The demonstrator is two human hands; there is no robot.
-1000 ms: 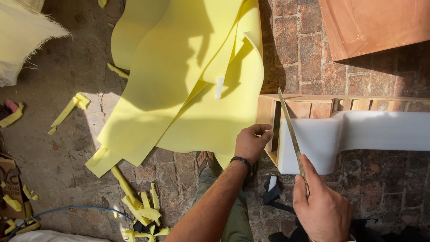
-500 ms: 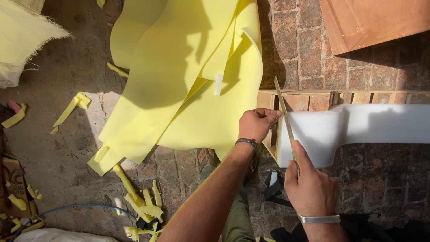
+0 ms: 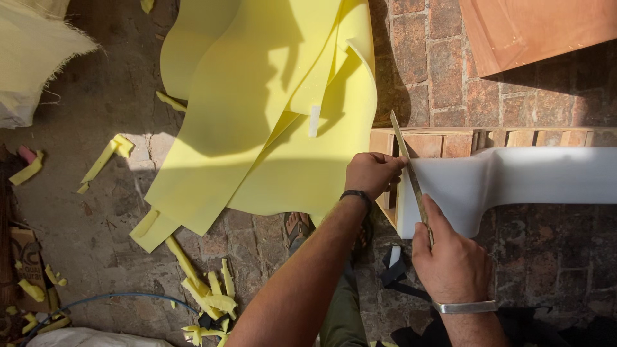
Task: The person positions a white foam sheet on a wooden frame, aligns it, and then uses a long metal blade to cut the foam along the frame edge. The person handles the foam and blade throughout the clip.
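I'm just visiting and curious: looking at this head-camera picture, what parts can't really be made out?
- Knife handle: hidden inside the right hand.
- The blade edge against the white foam sheet: too thin to tell whether it cuts.
- The wooden frame: mostly covered by the white foam.
- Left hand fingertips: curled out of sight on the foam's edge.
- Yellow foam sheets: cut off by the top edge.

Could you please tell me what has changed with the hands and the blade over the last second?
The left hand moved up to pinch the white foam sheet at its edge. The right hand shifted the long blade slightly toward it. The yellow foam and wooden frame stayed put.
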